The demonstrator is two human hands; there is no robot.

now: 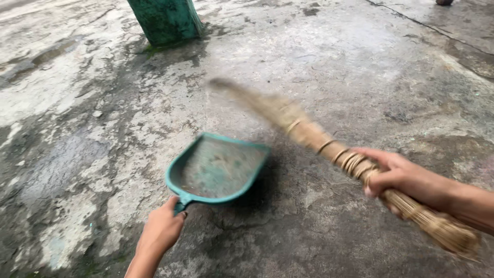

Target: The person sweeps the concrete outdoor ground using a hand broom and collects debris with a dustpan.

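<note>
My left hand (162,229) is curled around the short handle of a teal dustpan (216,170), fingers wrapped tight; the pan lies on the wet concrete floor (334,67) just at twelve o'clock from that hand, its open mouth pointing toward one o'clock and a little grit spread inside. My right hand (399,177) is clenched around a bundled stick broom (309,134) near its bound bands, the butt end jutting out toward four o'clock past my wrist. The broom's tip is blurred and reaches toward ten o'clock, above the pan's far rim. A green post (164,20) stands at twelve o'clock, well apart from both hands.
</note>
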